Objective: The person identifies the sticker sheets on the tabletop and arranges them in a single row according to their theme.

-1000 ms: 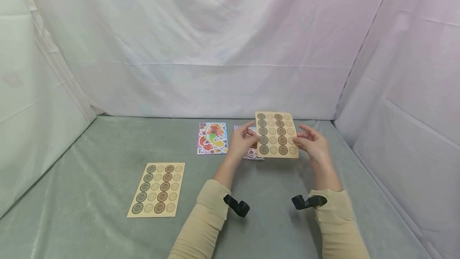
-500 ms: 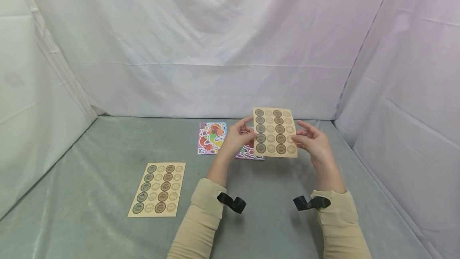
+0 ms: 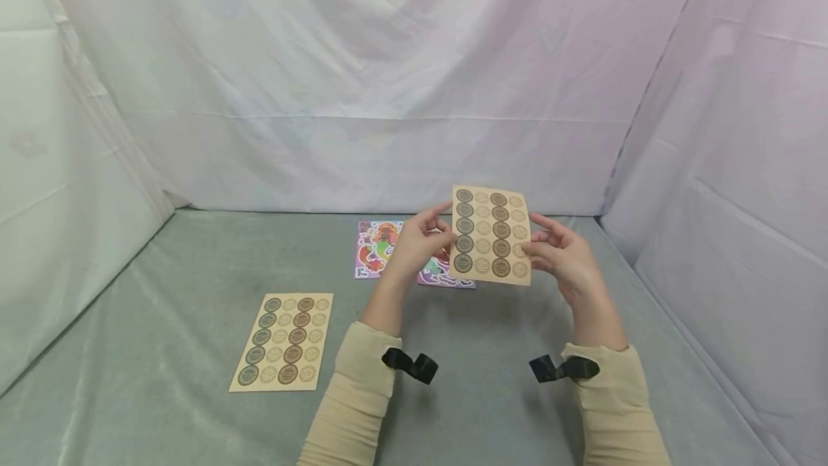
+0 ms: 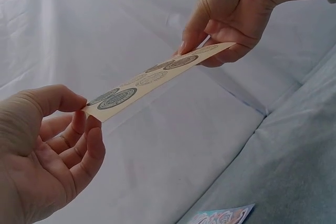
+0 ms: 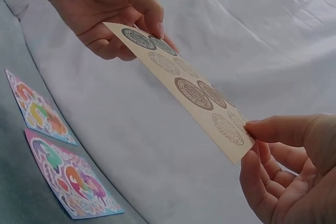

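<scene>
A tan sticker sheet (image 3: 490, 236) with rows of round seal stickers hangs above the table, tilted up toward the head camera. My left hand (image 3: 417, 247) pinches its left edge between thumb and fingers. On the opposite edge, the thumb and fingers of my right hand (image 3: 566, 257) pinch it too. Both wrist views show the sheet (image 4: 152, 80) stretched between the two hands and slightly bowed. A second tan sticker sheet (image 3: 282, 342) of the same pattern lies flat on the table at the left.
Two colourful cartoon sticker sheets lie at the back of the grey table (image 3: 194, 293). The left one (image 3: 370, 254) is partly behind my left hand; the other (image 3: 446, 279) is mostly covered by the held sheet. White curtains (image 3: 388, 157) enclose the back and sides.
Both hands have raised the held sticker sheet slightly and moved it a little to the left, tilting it more upright. My left hand now overlaps the left cartoon sheet.
</scene>
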`<move>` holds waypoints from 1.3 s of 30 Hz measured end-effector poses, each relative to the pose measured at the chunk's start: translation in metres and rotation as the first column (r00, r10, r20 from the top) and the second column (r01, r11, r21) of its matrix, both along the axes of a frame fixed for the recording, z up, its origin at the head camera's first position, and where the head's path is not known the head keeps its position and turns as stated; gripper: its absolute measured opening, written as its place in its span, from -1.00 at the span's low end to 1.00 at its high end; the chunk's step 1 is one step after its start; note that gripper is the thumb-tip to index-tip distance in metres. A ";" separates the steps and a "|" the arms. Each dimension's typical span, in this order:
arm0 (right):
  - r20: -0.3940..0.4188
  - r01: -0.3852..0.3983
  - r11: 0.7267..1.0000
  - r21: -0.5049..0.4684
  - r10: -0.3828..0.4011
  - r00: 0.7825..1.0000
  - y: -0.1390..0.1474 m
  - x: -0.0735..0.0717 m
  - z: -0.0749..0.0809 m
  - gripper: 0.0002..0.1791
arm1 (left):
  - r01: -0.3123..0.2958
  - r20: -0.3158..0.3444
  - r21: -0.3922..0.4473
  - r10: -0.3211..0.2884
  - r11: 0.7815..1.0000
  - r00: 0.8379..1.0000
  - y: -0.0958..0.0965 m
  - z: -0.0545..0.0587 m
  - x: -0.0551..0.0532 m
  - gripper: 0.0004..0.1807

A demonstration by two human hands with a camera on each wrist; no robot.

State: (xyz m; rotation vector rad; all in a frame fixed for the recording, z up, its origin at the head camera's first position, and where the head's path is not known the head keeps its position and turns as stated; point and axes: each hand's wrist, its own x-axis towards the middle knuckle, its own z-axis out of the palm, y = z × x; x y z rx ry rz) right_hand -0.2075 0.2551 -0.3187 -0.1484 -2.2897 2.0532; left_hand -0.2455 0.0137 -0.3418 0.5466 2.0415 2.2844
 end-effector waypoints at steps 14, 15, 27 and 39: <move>-0.052 -0.073 0.997 0.005 0.073 0.996 -0.005 0.011 0.010 -0.21 | 0.007 0.035 0.052 -0.009 0.999 0.999 -0.007 0.012 0.012 -0.36; -0.055 -0.080 0.997 0.009 0.081 0.995 -0.006 0.012 0.010 -0.21 | 0.012 0.037 0.059 -0.014 0.998 0.999 -0.008 0.012 0.013 -0.35; -0.079 -0.157 0.987 0.012 0.158 0.984 -0.015 0.015 0.012 -0.20 | 0.042 0.045 0.077 -0.045 0.996 0.998 -0.025 0.012 0.022 -0.28; -0.079 -0.161 0.985 0.064 0.165 0.983 -0.026 0.016 0.012 -0.24 | 0.036 0.042 0.036 -0.037 0.999 0.998 -0.039 0.009 0.030 -0.26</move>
